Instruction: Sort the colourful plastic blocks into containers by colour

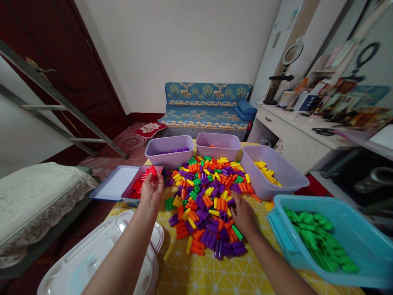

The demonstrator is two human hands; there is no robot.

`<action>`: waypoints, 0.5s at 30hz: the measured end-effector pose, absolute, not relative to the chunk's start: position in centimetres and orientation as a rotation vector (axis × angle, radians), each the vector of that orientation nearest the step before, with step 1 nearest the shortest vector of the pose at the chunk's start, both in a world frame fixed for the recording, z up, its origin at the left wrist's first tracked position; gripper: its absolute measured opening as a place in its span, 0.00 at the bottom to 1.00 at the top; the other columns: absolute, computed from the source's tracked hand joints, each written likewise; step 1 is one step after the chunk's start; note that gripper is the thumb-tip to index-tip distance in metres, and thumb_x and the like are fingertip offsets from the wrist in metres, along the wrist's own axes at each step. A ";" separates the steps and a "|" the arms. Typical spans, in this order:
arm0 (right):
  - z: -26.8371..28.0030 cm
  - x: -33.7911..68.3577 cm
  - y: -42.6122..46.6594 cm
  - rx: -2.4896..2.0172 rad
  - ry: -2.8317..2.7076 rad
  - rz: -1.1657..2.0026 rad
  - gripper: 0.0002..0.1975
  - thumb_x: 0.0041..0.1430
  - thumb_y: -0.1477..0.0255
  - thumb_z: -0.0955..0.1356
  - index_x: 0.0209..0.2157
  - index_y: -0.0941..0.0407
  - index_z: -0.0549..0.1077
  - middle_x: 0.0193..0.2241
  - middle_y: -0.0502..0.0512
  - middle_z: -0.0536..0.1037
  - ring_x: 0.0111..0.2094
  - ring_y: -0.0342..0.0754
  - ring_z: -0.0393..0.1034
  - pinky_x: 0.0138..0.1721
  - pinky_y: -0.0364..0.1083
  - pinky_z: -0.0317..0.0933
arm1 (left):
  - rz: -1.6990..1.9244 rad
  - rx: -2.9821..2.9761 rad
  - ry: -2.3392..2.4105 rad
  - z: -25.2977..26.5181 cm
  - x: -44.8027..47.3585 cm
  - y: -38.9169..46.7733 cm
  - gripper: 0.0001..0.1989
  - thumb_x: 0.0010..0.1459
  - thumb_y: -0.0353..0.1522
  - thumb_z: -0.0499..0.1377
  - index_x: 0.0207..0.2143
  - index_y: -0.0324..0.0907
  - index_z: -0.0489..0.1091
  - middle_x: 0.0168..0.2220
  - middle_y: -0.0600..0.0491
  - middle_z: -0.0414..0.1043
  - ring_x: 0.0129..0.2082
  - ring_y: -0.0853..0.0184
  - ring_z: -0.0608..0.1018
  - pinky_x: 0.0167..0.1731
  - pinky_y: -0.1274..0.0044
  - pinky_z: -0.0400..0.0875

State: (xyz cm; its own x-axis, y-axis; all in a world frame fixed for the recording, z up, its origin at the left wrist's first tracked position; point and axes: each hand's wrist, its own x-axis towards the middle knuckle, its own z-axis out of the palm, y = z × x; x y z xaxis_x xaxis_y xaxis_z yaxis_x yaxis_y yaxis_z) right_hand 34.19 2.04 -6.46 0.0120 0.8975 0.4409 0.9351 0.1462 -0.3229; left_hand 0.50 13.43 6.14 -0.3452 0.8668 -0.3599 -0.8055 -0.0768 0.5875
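My left hand (154, 185) is over the box of red pieces (136, 186) at the left, its fingers pinched around a red plastic tube piece (152, 170). Beneath it, the box (125, 195) has its lid folded out to the left. A mixed pile of orange, purple, yellow and green tube pieces (211, 190) spreads over the middle of the table. My right hand (245, 214) lies at the right side of this pile, fingers stretched forward and touching its edge. Nothing shows in its grasp, though the undersides of the fingers are hidden.
Three lilac bins stand behind the pile: one with purple pieces (153, 153), one in the middle (218, 149), one with yellow pieces (258, 180). A turquoise bin (281, 237) of green pieces is at right. White lids (92, 250) lie front left on the yellow tablecloth (190, 276).
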 end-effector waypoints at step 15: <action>-6.1 34.2 2.0 -1.768 -1.886 -0.060 0.27 0.55 0.80 0.63 0.58 0.57 0.64 0.57 0.62 0.71 0.58 0.55 0.66 0.57 0.56 0.62 | 1.754 -0.292 0.828 6.9 -1.1 13.2 0.17 0.67 0.26 0.38 0.27 0.40 0.60 0.22 0.56 0.64 0.22 0.75 0.73 0.22 0.84 0.75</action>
